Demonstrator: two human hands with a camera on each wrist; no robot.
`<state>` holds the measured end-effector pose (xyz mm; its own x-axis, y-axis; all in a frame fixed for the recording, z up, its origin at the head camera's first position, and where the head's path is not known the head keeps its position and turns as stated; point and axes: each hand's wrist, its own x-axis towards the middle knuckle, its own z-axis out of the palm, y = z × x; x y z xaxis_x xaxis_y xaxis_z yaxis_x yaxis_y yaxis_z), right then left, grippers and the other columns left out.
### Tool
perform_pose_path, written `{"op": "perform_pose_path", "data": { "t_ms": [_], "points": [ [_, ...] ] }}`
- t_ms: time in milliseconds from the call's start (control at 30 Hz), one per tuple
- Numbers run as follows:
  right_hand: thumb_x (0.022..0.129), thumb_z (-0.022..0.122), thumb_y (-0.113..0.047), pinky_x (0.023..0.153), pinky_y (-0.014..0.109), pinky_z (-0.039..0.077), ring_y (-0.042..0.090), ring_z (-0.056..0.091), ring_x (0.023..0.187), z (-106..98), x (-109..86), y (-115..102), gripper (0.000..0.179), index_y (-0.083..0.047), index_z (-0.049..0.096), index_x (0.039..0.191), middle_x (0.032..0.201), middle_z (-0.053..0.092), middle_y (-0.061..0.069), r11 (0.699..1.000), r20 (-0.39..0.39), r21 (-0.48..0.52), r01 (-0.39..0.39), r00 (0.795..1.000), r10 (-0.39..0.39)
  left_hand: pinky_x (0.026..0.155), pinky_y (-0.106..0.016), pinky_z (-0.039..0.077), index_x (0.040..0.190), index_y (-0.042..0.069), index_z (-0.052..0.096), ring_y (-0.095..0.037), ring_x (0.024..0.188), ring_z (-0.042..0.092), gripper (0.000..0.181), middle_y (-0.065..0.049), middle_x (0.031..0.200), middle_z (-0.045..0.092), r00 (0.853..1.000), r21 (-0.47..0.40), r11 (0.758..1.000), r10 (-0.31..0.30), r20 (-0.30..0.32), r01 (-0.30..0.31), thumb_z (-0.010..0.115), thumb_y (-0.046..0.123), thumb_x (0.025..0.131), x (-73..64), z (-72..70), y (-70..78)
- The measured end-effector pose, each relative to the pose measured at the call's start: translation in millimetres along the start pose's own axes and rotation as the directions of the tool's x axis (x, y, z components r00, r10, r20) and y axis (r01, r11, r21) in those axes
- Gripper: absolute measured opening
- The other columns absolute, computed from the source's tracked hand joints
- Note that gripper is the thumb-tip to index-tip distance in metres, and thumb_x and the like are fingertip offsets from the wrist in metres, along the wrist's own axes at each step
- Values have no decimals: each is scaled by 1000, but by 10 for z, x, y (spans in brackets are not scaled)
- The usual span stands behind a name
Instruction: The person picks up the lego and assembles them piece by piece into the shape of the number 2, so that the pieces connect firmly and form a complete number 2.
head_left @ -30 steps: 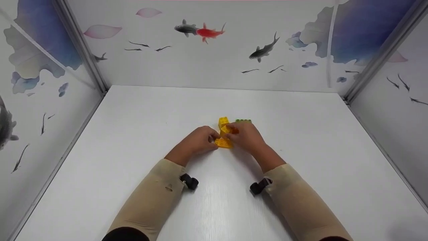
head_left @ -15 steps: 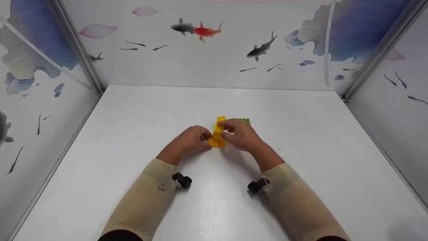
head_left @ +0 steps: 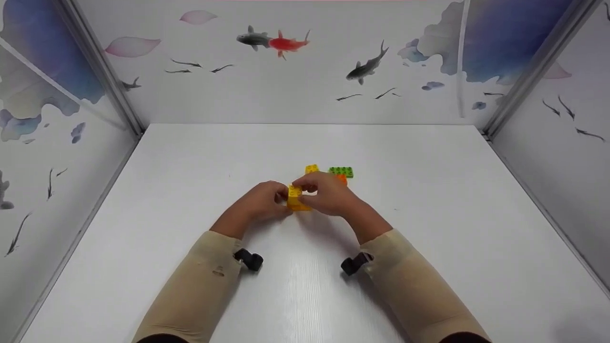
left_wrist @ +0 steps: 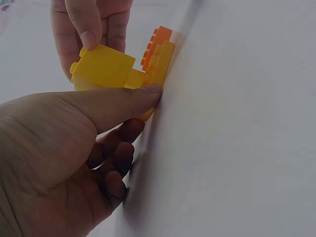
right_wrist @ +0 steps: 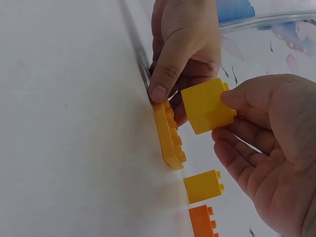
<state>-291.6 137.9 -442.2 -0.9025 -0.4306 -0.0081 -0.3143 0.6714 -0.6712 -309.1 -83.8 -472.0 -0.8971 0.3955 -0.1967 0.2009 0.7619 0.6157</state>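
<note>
My left hand (head_left: 259, 204) pinches one end of a flat yellow-orange building brick (right_wrist: 169, 140) between thumb and fingers, low at the tabletop. Its studs show in both wrist views. My right hand (head_left: 326, 194) grips a taller yellow building block (right_wrist: 205, 108) by its sides, near its studded top, with thumb and fingers. This block is close over the flat brick at the end the left hand pinches. In the right wrist view it leans slightly, and a gap shows between its underside and the flat brick's studs.
Behind the hands stands a second yellow block (right_wrist: 203, 187). An orange brick (right_wrist: 201, 222) is beside it, partly hidden by the right hand in the head view. A green studded brick (head_left: 341, 172) lies farther back. Printed walls (head_left: 286, 95) enclose the white table (head_left: 305, 286).
My right hand has brought the yellow block left and nearer, over the flat brick's left end. My left hand keeps its pinch. More of the green and orange bricks shows; the head view has shifted slightly.
</note>
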Motion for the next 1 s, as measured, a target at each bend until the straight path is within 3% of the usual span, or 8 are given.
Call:
{"op": "perform_pose_path", "data": {
  "t_ms": [300,733,1000],
  "points": [
    [100,77,-21,109,41,57,21,68,119,32,8,28,34,-20,75,134,130,74,-2,1000,21,-20,2,1000,-1,103,-44,53,119,14,73,-25,108,61,31,-5,118,72,998,21,997,69,-14,-69,82,30,94,-20,-14,-17],
    [100,76,-21,107,39,59,18,67,117,52,15,11,35,-22,75,135,129,75,-5,1000,54,-12,-21,998,22,101,-42,53,117,14,73,-24,105,60,30,-3,114,73,997,20,997,76,-21,-75,84,29,93,2,-4,-15],
    [102,74,-22,108,38,58,18,67,118,62,27,27,37,-23,73,139,132,73,-4,998,68,-27,-49,996,51,104,-42,53,121,14,73,-25,106,60,33,-3,115,72,999,13,999,46,-19,-46,83,29,93,2,2,-3]
  ]
}}
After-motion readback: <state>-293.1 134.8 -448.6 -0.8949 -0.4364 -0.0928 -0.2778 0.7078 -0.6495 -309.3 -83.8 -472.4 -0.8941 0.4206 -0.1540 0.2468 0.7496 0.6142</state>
